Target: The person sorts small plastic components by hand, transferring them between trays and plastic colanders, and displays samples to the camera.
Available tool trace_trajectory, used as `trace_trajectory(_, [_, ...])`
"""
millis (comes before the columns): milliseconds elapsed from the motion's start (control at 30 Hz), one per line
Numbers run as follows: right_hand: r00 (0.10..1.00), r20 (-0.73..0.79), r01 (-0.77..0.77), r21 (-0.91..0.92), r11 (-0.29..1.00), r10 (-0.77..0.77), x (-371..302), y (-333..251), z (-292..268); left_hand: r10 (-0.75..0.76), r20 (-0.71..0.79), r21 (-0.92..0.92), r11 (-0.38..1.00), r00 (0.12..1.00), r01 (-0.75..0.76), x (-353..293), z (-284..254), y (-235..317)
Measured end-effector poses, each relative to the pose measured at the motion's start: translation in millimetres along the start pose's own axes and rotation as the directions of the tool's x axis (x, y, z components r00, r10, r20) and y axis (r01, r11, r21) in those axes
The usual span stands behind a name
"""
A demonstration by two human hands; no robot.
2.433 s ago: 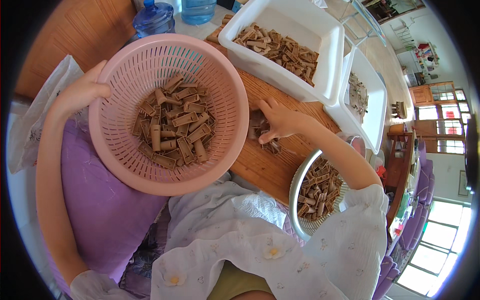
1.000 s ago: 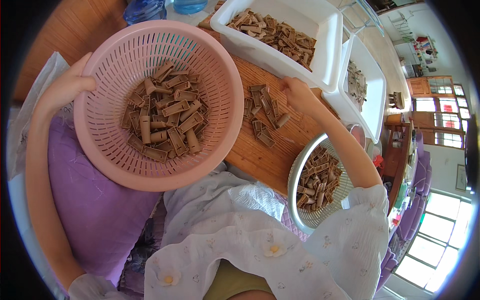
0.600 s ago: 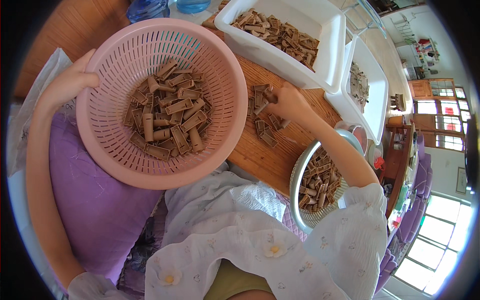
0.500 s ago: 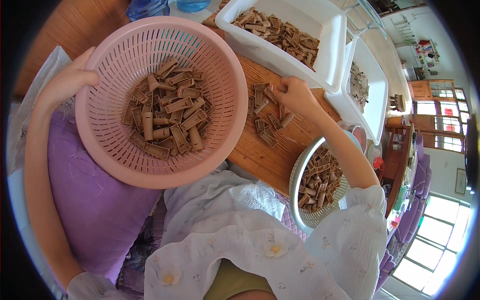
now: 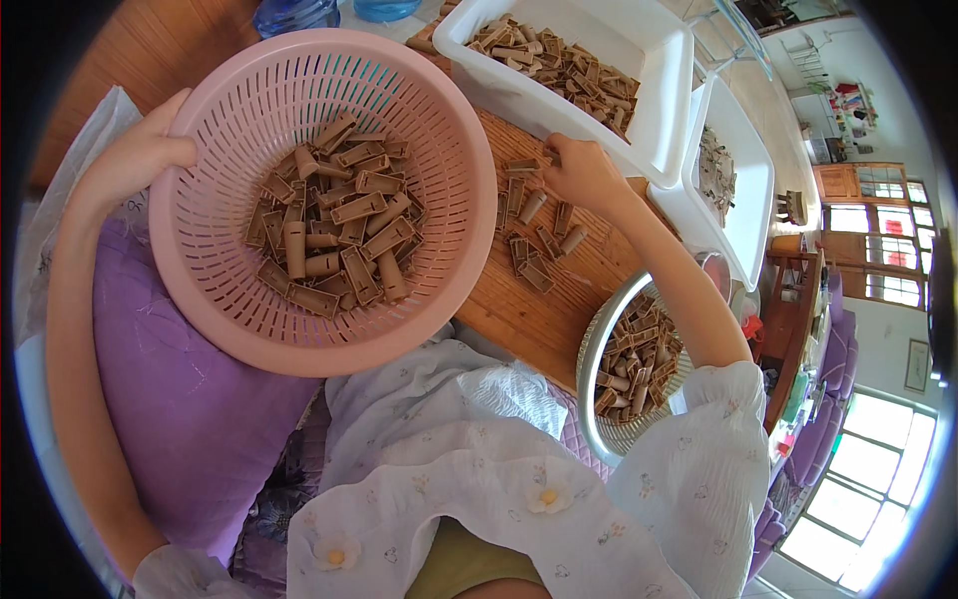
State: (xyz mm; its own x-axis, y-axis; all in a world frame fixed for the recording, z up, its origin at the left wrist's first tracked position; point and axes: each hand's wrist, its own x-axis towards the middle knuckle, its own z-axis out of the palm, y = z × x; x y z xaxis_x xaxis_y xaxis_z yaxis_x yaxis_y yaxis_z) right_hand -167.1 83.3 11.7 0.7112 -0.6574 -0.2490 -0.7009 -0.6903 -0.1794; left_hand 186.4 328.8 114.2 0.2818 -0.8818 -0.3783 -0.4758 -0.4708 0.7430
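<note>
My left hand [image 5: 150,150] grips the rim of a pink slotted plastic basket [image 5: 467,270], thumb over the edge. Inside the basket lies a heap of small brown trough-shaped plastic pieces [image 5: 349,215]. Over the wooden table [image 5: 499,309], my right hand [image 5: 582,175] is closed in a pinch beside the white tub's near wall. Something dark shows at its fingertips, too small to make out. Several loose brown pieces [image 5: 534,208] are scattered on the wood between the basket and that hand.
A white tub [image 5: 659,60] of brown pieces stands at the far side, with a second white tub [image 5: 748,170] of greyish pieces to its right. Below my right forearm sits a metal-rimmed colander [image 5: 591,344] of brown pieces. A purple cushion [image 5: 190,399] supports the basket's left side.
My right hand has moved slightly left and away from me, toward the tub wall. Some loose pieces near it now lie spread differently. My left hand and the basket stay put.
</note>
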Motion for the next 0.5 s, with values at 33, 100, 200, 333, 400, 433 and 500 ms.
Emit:
trace_trajectory(33, [1.000,-0.001,-0.001,0.000,1.000,0.001,1,-3,1,0.010,-0.003,-0.001,1.000,1.000,-0.010,1,0,-1])
trace_trajectory(100, [0.998,-0.012,0.065,0.020,0.998,-0.064,5,-8,7,0.020,-0.007,-0.001,1.000,1.000,-0.020,2,0,-1])
trace_trajectory(200, [0.968,-0.030,0.249,-0.045,0.967,-0.250,19,-1,28,-0.002,0.010,0.005,1.000,1.000,0.002,2,-1,1])
trace_trajectory(333, [0.947,-0.021,0.320,-0.040,0.947,-0.321,22,7,34,0.020,0.003,-0.005,1.000,1.000,-0.020,3,1,2])
trace_trajectory(400, [0.949,0.092,0.310,-0.108,0.945,-0.301,23,5,30,0.014,-0.008,0.001,1.000,1.000,-0.014,1,1,2])
trace_trajectory(433, [0.947,0.094,0.317,-0.107,0.942,-0.308,21,0,25,0.011,-0.009,0.009,1.000,1.000,-0.011,-1,0,0])
trace_trajectory(500, [0.990,0.085,0.117,-0.089,0.989,-0.109,12,-6,11,0.013,-0.007,0.013,1.000,1.000,-0.013,-1,0,-2])
